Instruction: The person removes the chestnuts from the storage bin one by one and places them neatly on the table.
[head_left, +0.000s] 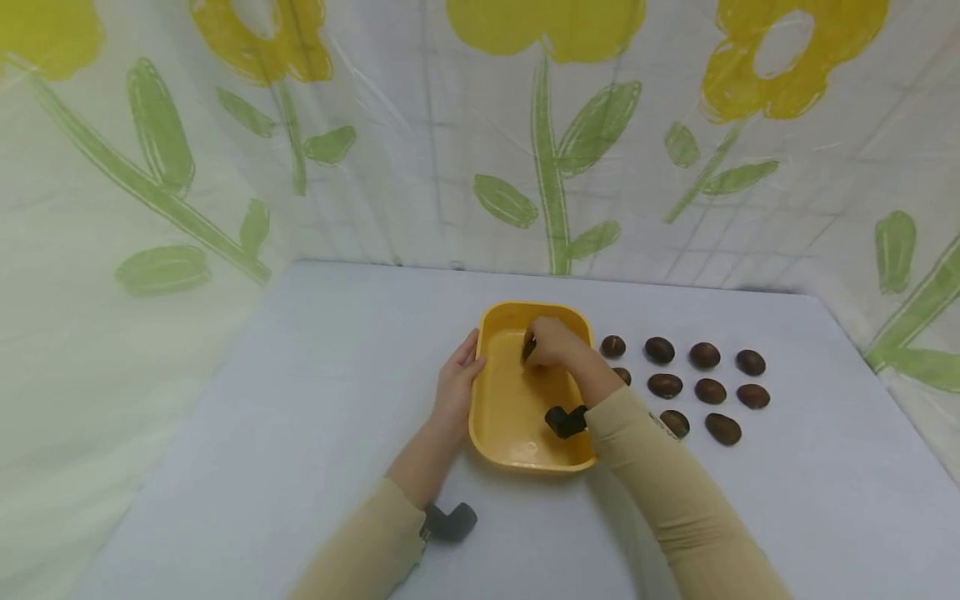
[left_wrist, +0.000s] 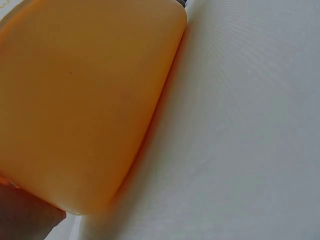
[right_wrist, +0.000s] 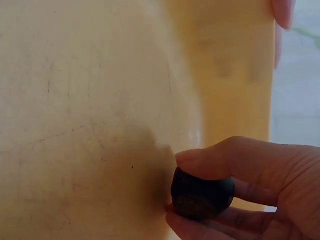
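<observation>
A yellow rectangular plastic basin (head_left: 502, 425) with rounded corners sits on the white table. At its left rim my left hand (head_left: 456, 382) grips the side, thumb over the edge and fingers along the outside. My right hand (head_left: 557, 343) reaches into the basin near its far end. Between thumb and fingers it pinches a dark brown chestnut (right_wrist: 202, 195), close over the basin floor. In the left wrist view the basin's outer wall (left_wrist: 90, 100) fills the left half, with part of the left hand (left_wrist: 27, 215) at the lower corner.
Several chestnuts (head_left: 704, 356) lie in loose rows on the table right of the basin. My right forearm partly covers the nearest ones. A white sheet with yellow flowers (head_left: 551, 167) hangs behind the table (head_left: 300, 417). Black wrist cameras (head_left: 452, 523) are strapped to both arms.
</observation>
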